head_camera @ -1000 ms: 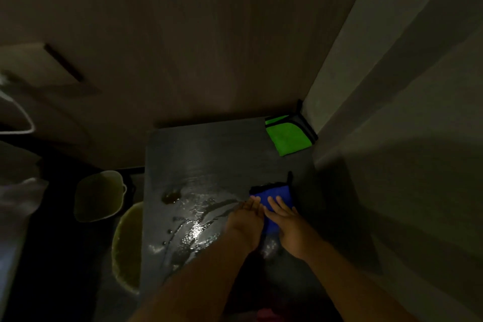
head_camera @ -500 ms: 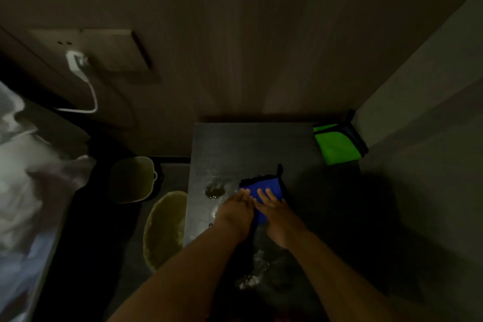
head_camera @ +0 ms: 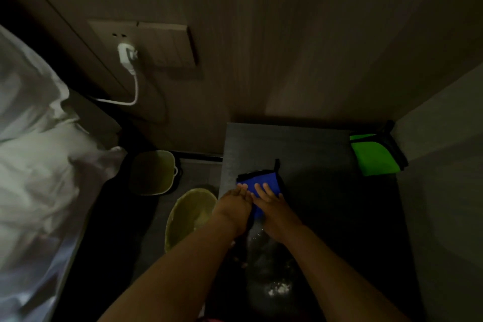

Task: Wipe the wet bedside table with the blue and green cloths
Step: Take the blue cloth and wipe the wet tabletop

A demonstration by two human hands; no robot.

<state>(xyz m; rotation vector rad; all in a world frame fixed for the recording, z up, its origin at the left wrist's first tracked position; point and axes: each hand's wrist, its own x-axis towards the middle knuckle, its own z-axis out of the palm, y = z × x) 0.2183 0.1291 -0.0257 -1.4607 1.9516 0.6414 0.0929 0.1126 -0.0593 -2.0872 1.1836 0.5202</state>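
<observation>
Wiping under way, judged partial: both hands, left hand [head_camera: 235,202] and right hand [head_camera: 274,206], pressing flat with fingers [head_camera: 269,188] extended rather than clenched on the blue cloth [head_camera: 261,181] at the near-left part of the desk [head_camera: 313,144], with wet glints showing nearer in by the forearms. Green cloth [head_camera: 372,155] lying untouched, folded, at the far-right corner, well apart from the hands, so that pass appearing outstanding. Dim room; bed [head_camera: 34,165] lying left, two bins [head_camera: 154,172] standing on the floor beside the desk, charger [head_camera: 126,56] sitting plugged in on the far wall.
</observation>
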